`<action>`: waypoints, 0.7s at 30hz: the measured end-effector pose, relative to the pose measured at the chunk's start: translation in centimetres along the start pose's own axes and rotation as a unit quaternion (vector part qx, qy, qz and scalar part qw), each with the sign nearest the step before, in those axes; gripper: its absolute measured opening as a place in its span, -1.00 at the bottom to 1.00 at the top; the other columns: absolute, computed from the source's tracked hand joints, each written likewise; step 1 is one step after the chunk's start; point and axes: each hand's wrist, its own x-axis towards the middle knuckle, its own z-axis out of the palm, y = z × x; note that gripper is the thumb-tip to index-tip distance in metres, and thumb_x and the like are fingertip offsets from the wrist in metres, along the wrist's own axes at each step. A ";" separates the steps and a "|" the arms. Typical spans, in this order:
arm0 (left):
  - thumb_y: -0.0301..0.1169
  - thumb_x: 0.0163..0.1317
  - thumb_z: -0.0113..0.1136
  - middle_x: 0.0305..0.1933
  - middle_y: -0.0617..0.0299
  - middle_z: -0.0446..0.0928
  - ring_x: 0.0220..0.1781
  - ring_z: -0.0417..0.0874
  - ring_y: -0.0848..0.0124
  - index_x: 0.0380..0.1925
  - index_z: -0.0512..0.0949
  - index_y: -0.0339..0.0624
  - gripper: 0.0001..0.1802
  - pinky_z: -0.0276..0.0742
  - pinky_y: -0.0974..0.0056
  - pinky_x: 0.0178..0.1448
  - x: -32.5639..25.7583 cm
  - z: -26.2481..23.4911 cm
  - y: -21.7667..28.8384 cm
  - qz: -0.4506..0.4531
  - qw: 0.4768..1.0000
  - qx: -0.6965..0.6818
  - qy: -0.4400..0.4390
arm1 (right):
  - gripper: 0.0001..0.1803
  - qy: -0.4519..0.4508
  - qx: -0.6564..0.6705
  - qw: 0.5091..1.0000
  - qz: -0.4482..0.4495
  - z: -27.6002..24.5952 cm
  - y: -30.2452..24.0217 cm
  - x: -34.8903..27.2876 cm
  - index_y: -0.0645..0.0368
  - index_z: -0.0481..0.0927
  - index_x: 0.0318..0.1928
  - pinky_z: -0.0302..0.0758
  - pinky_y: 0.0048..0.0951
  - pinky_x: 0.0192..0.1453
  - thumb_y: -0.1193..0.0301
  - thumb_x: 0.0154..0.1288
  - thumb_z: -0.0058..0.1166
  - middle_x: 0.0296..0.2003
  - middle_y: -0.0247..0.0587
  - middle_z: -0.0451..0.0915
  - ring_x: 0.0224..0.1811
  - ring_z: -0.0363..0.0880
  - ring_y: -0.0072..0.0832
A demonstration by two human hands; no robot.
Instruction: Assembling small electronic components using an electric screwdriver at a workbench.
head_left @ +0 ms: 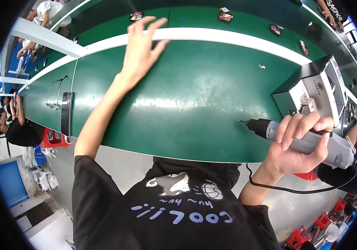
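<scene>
My right hand (pixel 297 139) is wrapped round a grey electric screwdriver (pixel 312 143) with a black nose. Its thin bit points left over the green table, and a black cord loops from its rear end. Beside that hand stands a silver-and-black box-shaped device (pixel 312 85), probably a screw feeder, with a small metal fitting on its front. My left hand (pixel 141 52) is stretched out at the far side, fingers spread and holding nothing. It hovers at the white rail (pixel 195 34), near a small dark assembly (pixel 136 16) lying on the green strip beyond.
More small dark assemblies (pixel 225 16) lie spaced along the far strip (pixel 187 18). A phone-like black slab (pixel 66 113) and eyeglasses (pixel 54 95) rest at the left. Tiny pale scraps (pixel 262 66) lie near the rail. Other people sit at both sides; red stools (pixel 54 138) stand below.
</scene>
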 end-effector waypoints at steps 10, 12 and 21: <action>-0.28 0.35 0.40 0.15 0.00 0.72 0.16 0.70 0.07 0.23 0.67 -0.11 -0.54 0.58 0.10 0.32 4.6 3.3 -13.8 -0.103 0.994 0.034 0.016 | -0.79 0.013 -0.007 1.000 0.010 0.5 0.2 -0.6 0.15 0.29 -0.04 0.37 -0.38 -0.69 0.26 0.60 -0.19 -0.47 -0.12 0.37 -0.79 0.23 -0.47; -0.34 0.33 0.40 0.02 0.05 0.79 -0.01 0.78 0.13 0.11 0.74 -0.17 -0.64 0.65 0.16 0.18 5.3 3.1 -13.8 -0.055 0.998 -0.036 0.024 | -0.79 0.012 -0.008 1.000 0.011 0.8 0.0 -0.7 0.15 0.29 -0.04 0.37 -0.38 -0.68 0.27 0.60 -0.19 -0.47 -0.12 0.37 -0.79 0.24 -0.47; -0.45 0.28 0.44 0.14 0.18 0.69 0.13 0.55 0.17 0.17 0.67 -0.11 -0.57 0.56 0.14 0.25 -1.0 -0.5 2.3 0.023 0.989 -0.134 -0.057 | -0.79 0.002 0.004 1.000 0.009 0.0 -0.5 -0.8 0.19 0.28 -0.04 0.40 -0.37 -0.67 0.28 0.62 -0.21 -0.45 -0.09 0.39 -0.77 0.30 -0.44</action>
